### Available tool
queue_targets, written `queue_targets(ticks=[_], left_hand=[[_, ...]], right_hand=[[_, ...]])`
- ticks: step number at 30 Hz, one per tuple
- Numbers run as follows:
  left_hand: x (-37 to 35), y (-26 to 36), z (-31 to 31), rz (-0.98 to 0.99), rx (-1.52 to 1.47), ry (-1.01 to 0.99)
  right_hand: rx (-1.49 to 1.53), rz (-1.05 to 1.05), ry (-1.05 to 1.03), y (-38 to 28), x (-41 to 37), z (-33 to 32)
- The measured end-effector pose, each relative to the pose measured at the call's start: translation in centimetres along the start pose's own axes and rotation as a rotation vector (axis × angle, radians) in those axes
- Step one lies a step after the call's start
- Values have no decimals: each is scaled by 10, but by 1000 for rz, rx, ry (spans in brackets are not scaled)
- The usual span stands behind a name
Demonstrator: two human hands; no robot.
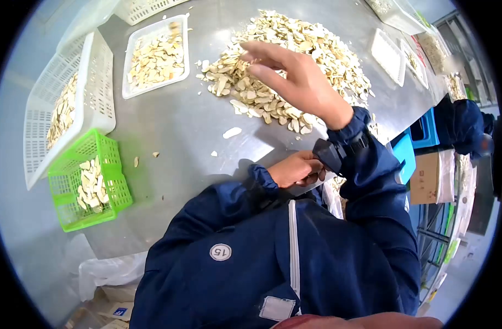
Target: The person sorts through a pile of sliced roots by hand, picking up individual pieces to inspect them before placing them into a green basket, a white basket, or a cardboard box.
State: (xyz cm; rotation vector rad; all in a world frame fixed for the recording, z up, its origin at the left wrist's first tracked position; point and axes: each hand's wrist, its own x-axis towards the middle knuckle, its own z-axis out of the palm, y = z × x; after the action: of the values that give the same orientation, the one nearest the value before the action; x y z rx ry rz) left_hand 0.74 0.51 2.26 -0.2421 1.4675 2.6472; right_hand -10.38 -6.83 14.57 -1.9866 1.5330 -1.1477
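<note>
Pale slices (329, 61) look light, stiff—probably brittle; best held by their rims. Right hand (297, 82) open over them; left hand (296, 169) near the worktop's (188, 129) near edge—grip unclear.

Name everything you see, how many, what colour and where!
pale slices: many, cream, heaped on table
table: one, grey, under slices
crates: several, white, left and top
green basket: one, green, left
trays: three, white, upper left and right
blue bin: one, blue, right
box: one, brown, right
other person: one, navy clothes, right
shelving: unclear count, grey, right
bag: one, whitish, lower left
jacket: one, navy, bottom
strap: one, black, right wrist
right hand: one, bare, above slices
left hand: one, bare, beside strap
</note>
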Motion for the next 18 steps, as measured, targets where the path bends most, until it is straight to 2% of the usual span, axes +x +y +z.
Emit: queue_targets(ticks=[3,4,6,8,12,16,18], left_hand=[[12,-23,-1,-51,-397,-18],[17,-30,-4,-3,-322,-51],[3,-5,1,-71,-190,23],[4,-7,-3,-16,-206,-60],[6,-7,2,-58,-295,-12],[7,-6,3,-107,-291,23],[6,-1,6,-116,-268,67]], right_hand=[[-262,30,-89,9,-49,-25],[-349,87,-82,22,-75,-30],[-451,90,47,41,-130,-36],[-592,117,47,45,-184,-45],[-659,239,89,40,-262,-47],[-852,405,326,64,-284,-73],[-744,393,344,70,-269,-86]])
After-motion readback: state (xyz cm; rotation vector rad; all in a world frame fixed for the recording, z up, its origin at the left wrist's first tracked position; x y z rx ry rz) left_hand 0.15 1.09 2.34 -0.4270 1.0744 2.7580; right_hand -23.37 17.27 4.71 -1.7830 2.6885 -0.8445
